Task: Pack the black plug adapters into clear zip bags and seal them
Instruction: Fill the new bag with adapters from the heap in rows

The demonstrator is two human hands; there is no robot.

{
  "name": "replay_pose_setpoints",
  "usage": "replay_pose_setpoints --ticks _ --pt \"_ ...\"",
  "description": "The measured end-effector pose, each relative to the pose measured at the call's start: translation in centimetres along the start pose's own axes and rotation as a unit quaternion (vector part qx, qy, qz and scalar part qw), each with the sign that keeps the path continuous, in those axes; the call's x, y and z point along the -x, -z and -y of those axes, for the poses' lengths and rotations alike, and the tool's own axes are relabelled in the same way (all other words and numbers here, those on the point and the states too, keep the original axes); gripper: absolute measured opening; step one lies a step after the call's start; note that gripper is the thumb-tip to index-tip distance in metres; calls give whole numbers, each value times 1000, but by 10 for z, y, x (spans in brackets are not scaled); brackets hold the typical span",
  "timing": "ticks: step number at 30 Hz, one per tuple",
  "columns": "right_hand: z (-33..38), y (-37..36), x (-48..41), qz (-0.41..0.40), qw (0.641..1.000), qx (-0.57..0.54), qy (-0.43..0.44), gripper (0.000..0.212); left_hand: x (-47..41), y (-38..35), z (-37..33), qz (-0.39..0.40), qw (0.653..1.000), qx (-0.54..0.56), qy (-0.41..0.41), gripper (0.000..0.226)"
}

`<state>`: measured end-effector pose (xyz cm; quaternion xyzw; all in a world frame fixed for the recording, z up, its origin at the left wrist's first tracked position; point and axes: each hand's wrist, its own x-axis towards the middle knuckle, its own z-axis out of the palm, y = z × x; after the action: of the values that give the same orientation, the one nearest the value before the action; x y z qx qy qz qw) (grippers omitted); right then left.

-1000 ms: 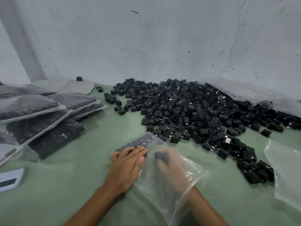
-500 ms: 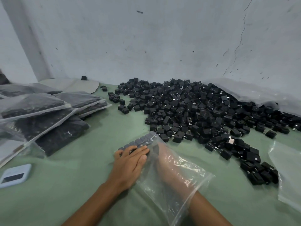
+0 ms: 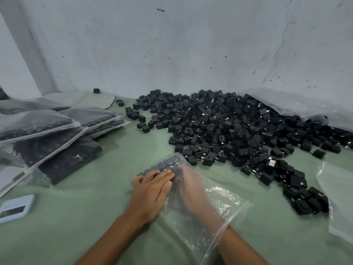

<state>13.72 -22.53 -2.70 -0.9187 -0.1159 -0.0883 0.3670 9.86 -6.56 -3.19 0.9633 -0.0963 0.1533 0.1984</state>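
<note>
Your left hand (image 3: 152, 190) lies flat on the outside of the clear plastic zip bag (image 3: 202, 205), fingers straight and together, its grip loose and pressing down on the row of black plug adapters inside the bag (image 3: 162, 166) at the bag's far, closed end. Your right hand (image 3: 191, 188) is pushed in through the bag's mouth up to the wrist, seen blurred through the film; its fingers reach toward that same row, but whether its grip is closed on an adapter or simply touching them cannot be told through the plastic. The bag lies on the pale green desk (image 3: 86, 217), its open mouth facing you.

Beyond the bag, the large loose heap of black cube-shaped plug adapters (image 3: 229, 123) spreads across the desk to the wall, with a strip of them trailing down to your right. On your left is the stack of filled clear zip bags packed with black adapters (image 3: 47, 134), overlapping one another. A small light blue device with a dark screen (image 3: 15, 208) sits near the desk's left edge. At the far right lies an empty clear plastic bag (image 3: 338, 203), just beside the trailing adapters.
</note>
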Motion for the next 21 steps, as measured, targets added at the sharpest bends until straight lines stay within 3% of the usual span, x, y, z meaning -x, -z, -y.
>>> replay_pose_setpoints --ticks 4,8,13,17,21 --pt "1 3 1 11 998 49 24 48 -9 1 -6 -7 1000 -11 2 51" --pt "3 7 3 11 998 49 32 49 -20 2 -9 -7 1000 -10 -21 42" --pt "11 12 6 16 998 -52 16 30 -19 1 -9 5 998 -54 -42 56" --pt "11 16 9 -13 997 -54 45 26 -19 1 -7 29 996 -71 -45 60" --pt "11 18 11 24 999 -18 24 30 -19 0 -7 27 996 -72 -40 60"
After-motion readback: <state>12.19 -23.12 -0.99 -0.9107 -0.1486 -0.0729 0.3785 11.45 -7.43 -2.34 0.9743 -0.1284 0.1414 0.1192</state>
